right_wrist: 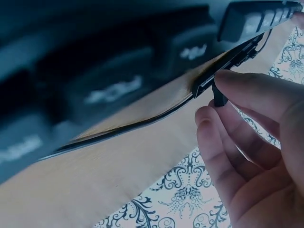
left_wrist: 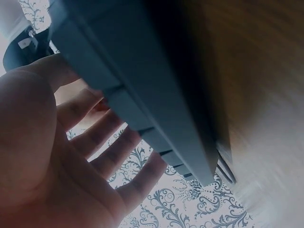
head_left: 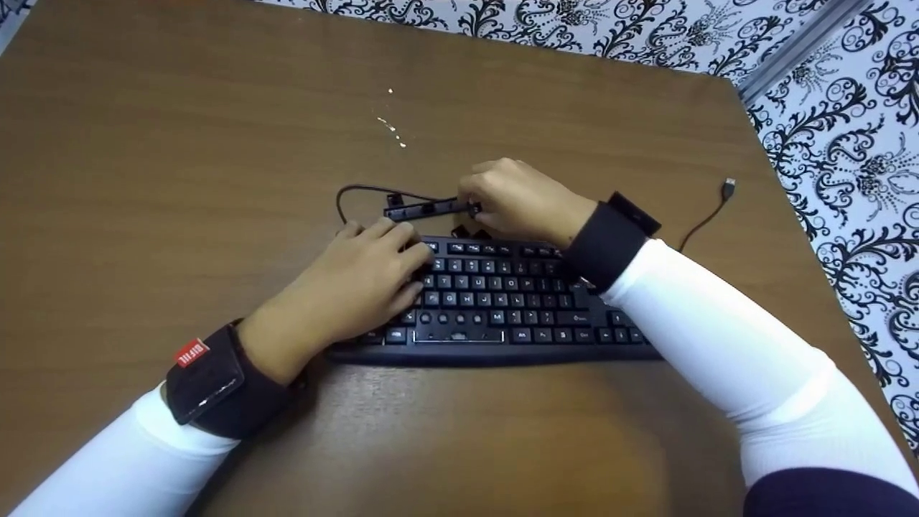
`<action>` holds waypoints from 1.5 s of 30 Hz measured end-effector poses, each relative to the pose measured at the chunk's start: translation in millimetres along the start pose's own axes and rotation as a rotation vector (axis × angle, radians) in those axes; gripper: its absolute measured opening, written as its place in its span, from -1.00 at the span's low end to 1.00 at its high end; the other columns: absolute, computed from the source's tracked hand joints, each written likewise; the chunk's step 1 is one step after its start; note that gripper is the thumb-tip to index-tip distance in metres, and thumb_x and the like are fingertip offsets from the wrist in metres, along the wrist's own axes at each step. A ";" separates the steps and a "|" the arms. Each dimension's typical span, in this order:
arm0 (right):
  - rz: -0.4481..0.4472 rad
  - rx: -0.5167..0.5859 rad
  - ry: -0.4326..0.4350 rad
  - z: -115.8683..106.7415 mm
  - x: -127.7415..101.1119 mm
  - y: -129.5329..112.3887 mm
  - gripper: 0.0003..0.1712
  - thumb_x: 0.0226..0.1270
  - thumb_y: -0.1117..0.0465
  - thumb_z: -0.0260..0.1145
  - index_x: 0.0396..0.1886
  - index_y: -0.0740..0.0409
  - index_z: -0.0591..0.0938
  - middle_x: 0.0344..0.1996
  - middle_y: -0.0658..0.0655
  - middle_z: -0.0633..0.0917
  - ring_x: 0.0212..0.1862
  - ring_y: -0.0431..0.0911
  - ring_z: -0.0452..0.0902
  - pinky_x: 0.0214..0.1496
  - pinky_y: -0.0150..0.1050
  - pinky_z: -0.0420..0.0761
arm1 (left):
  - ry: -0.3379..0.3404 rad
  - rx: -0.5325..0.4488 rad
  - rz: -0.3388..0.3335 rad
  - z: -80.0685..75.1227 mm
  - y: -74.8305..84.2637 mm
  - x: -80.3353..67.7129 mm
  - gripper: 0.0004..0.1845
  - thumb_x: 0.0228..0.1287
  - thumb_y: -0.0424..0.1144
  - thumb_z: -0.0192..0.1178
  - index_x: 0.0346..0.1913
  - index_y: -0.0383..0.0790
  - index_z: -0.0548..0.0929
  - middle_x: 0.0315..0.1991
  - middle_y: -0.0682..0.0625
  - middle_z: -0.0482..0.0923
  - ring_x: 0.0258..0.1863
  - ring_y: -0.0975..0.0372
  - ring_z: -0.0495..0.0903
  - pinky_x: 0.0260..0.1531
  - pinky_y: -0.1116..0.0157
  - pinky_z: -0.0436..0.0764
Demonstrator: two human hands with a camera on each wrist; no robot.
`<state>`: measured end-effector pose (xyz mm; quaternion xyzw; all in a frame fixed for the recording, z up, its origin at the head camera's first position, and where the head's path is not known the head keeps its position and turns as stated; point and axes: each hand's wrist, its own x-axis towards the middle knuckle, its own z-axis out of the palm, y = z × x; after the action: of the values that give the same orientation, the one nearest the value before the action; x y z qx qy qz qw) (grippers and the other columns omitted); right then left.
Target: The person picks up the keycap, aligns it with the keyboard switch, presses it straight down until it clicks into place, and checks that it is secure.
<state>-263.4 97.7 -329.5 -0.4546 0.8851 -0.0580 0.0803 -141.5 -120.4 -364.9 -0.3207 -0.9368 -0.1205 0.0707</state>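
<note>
Lying across the middle of the wooden table point(head_left: 179, 143), a black keyboard point(head_left: 502, 309) has its left end covered by the left hand point(head_left: 352, 287), whose fingers are spread and fairly straight over the keys; which keys they touch is hidden beneath the palm. In the left wrist view that hand point(left_wrist: 61, 156) shows relaxed, parted fingers beside the keyboard's blurred edge point(left_wrist: 142, 95).

Just behind the keyboard's top row, the right hand point(head_left: 520, 197) curls its fingers round the end of a long black key strip point(head_left: 429, 208), pinching it. The right wrist view shows the fingertips point(right_wrist: 247, 88) closing on a small dark piece at the strip's end point(right_wrist: 223, 66), though blur makes its exact form unclear. A few loose dark keycaps point(head_left: 470, 231) sit partly hidden under this hand. A black cable point(head_left: 359, 192) loops leftward behind the strip; its USB plug point(head_left: 729, 188) lies well apart to the right, the stretch between being hidden by the right wrist.
</note>
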 end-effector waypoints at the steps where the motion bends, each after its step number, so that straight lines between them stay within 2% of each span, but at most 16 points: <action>1: -0.003 0.003 0.007 -0.5 -4.1 -0.4 -0.79 0.15 0.46 0.34 -0.18 0.26 0.69 -0.21 0.23 0.73 -0.17 0.08 0.68 -0.10 -0.11 0.71 | -0.004 -0.002 0.000 -0.1 0.1 0.2 -0.70 0.36 -0.07 0.23 0.03 -0.15 0.62 0.05 -0.12 0.57 0.09 -0.04 0.54 0.02 -0.15 0.57; 7: -0.085 -0.016 0.060 -2.4 -32.7 -9.7 -0.83 0.20 0.42 0.36 -0.19 0.27 0.71 -0.28 0.22 0.69 -0.28 0.03 0.65 -0.21 -0.19 0.72 | -0.018 -0.012 -0.004 0.5 -0.8 0.8 -0.68 0.37 -0.05 0.22 0.05 -0.16 0.62 0.07 -0.14 0.56 0.13 -0.06 0.53 0.07 -0.19 0.55; 14: -0.164 -0.064 0.075 1.4 -60.2 -25.3 -0.83 0.18 0.36 0.42 -0.20 0.22 0.73 -0.32 0.15 0.65 -0.26 -0.01 0.58 -0.14 -0.19 0.69 | -0.040 -0.016 -0.013 -0.3 -1.2 1.5 -0.68 0.37 -0.05 0.22 0.05 -0.14 0.61 0.08 -0.13 0.56 0.15 -0.06 0.52 0.09 -0.20 0.54; 23: -0.157 -0.082 0.047 5.6 -67.5 -29.0 -0.82 0.19 0.33 0.45 -0.19 0.16 0.73 -0.33 0.11 0.60 -0.25 -0.02 0.55 -0.14 -0.15 0.65 | -0.045 -0.011 -0.018 -0.5 -2.0 2.3 -0.68 0.36 -0.06 0.24 0.05 -0.15 0.60 0.09 -0.14 0.55 0.16 -0.07 0.51 0.11 -0.21 0.52; 29: -0.163 -0.085 0.061 7.9 -71.8 -27.3 -0.79 0.19 0.28 0.47 -0.16 0.15 0.72 -0.28 0.12 0.61 -0.22 -0.02 0.57 -0.12 -0.16 0.67 | -0.041 -0.013 -0.011 0.6 -0.5 2.2 -0.67 0.35 -0.06 0.25 0.06 -0.16 0.61 0.08 -0.15 0.56 0.13 -0.07 0.53 0.10 -0.23 0.53; 34: -0.121 -0.086 0.089 8.3 -75.3 -29.2 -0.73 0.20 0.18 0.49 -0.12 0.13 0.72 -0.20 0.13 0.67 -0.18 -0.02 0.60 -0.07 -0.17 0.69 | -0.026 -0.008 -0.008 0.3 -1.2 1.0 -0.68 0.35 -0.07 0.25 0.04 -0.17 0.61 0.07 -0.15 0.56 0.12 -0.07 0.53 0.09 -0.21 0.54; 41: -0.066 -0.081 0.154 12.7 -76.2 -35.7 -0.74 0.17 0.11 0.52 -0.23 0.14 0.69 -0.35 0.11 0.66 -0.32 -0.05 0.60 -0.26 -0.18 0.67 | -0.008 0.012 0.004 1.8 -2.2 0.4 -0.67 0.33 -0.08 0.26 0.03 -0.19 0.61 0.06 -0.15 0.58 0.11 -0.07 0.55 0.07 -0.20 0.55; 45: -0.039 -0.068 0.166 15.6 -75.9 -37.4 -0.77 0.18 0.14 0.51 -0.27 0.16 0.69 -0.39 0.12 0.68 -0.35 -0.05 0.60 -0.28 -0.19 0.68 | -0.014 0.008 0.008 1.6 -2.3 1.5 -0.66 0.34 -0.07 0.25 0.05 -0.19 0.61 0.07 -0.15 0.57 0.12 -0.07 0.54 0.07 -0.21 0.55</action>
<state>-187.1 137.3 -331.5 -0.4680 0.8811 -0.0670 -0.0101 -144.2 -120.9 -366.5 -0.3249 -0.9365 -0.1144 0.0656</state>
